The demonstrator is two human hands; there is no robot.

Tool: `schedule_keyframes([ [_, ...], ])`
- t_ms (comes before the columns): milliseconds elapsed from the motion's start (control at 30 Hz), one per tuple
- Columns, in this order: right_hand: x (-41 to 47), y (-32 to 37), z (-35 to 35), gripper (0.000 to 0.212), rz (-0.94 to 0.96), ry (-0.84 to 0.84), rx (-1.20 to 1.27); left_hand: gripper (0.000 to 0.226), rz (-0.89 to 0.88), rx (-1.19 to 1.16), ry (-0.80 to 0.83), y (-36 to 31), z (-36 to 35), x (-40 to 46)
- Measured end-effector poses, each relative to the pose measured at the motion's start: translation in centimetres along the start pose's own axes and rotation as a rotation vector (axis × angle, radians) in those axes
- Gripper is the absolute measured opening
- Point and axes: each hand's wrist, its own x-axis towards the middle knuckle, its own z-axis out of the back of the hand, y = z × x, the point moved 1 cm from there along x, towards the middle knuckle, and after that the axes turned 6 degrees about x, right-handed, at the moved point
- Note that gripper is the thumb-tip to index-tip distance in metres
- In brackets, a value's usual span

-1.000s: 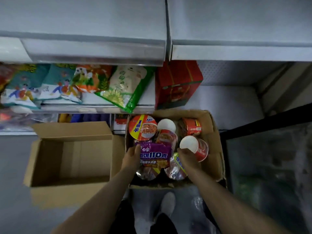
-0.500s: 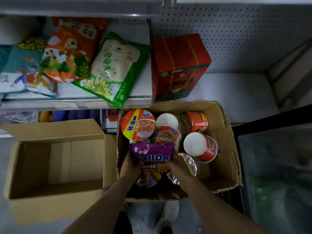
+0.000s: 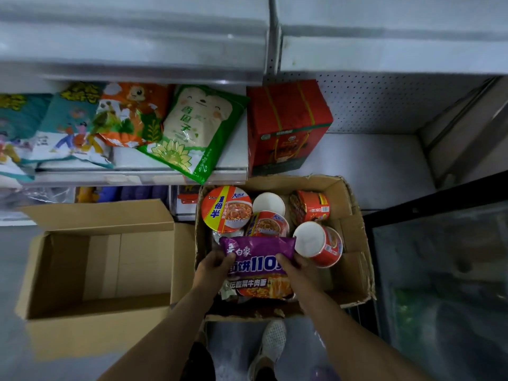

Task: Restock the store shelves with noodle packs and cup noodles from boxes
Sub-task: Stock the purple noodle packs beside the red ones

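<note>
The purple pack (image 3: 258, 259) was held over the near edge of the box (image 3: 354, 232), long axis crosswise, gripped at its left end by the left hand (image 3: 213, 266) and at its right by the right hand (image 3: 295, 266), equally near.

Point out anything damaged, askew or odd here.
The box of noodles is worn: its near right corner is torn and ragged. Inside, the cup noodles lie jumbled, some on their sides, not stacked. On the shelf, the green snack bag lies tilted, its corner hanging over the edge. Both hands grip the purple noodle pack.
</note>
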Motion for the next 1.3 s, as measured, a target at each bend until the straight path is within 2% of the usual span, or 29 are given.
schedule_keyframes([
  [100,-3.2,1.7,0.9,0.053,0.015,-0.018,0.053,0.039,-0.035,-0.108,0.025,-2.1,0.1,-2.9],
  [233,-7.5,4.7,2.3,0.057,0.061,-0.071,0.195,0.034,-0.097,-0.184,0.014,-5.7,0.6,-7.5],
  [367,-12.1,9.6,4.1,0.041,0.187,-0.093,0.289,0.036,-0.206,-0.229,-0.085,-10.9,1.8,-12.6],
  [433,-13.9,11.4,4.3,0.039,0.232,-0.088,0.28,0.024,-0.236,-0.266,-0.104,-13.3,2.3,-15.0],
  [500,-16.0,14.3,5.1,0.055,0.336,-0.055,0.28,0.016,-0.319,-0.304,-0.162,-16.4,3.3,-17.7],
  [533,-17.0,15.5,5.6,0.055,0.372,-0.061,0.28,0.012,-0.356,-0.316,-0.189,-17.7,3.7,-18.8],
  [600,-19.6,18.0,6.6,0.037,0.461,-0.05,0.31,0.009,-0.417,-0.344,-0.237,-20.5,4.4,-21.5],
  [667,-22.1,20.1,7.4,0.034,0.534,-0.067,0.364,0.02,-0.495,-0.364,-0.285,-22.8,5.0,-24.5],
  [733,-22.7,20.9,7.2,0.038,0.576,-0.066,0.407,0.031,-0.545,-0.373,-0.338,-24.2,5.3,-26.3],
  [800,-24.3,21.7,7.1,0.031,0.616,-0.045,0.458,0.023,-0.575,-0.42,-0.367,-25.6,5.5,-28.4],
  [900,-27.4,23.1,8.0,0.02,0.716,-0.051,0.478,0.038,-0.632,-0.42,-0.389,-27.3,5.9,-31.3],
  [1133,-33.6,27.8,9.7,0.018,0.985,-0.11,0.493,0.025,-0.775,-0.611,-0.394,-30.7,7.4,-37.4],
  [1300,-36.9,30.5,9.7,0.017,1.172,-0.12,0.427,0.025,-0.873,-0.522,-0.555,-32.5,10.1,-41.0],
])
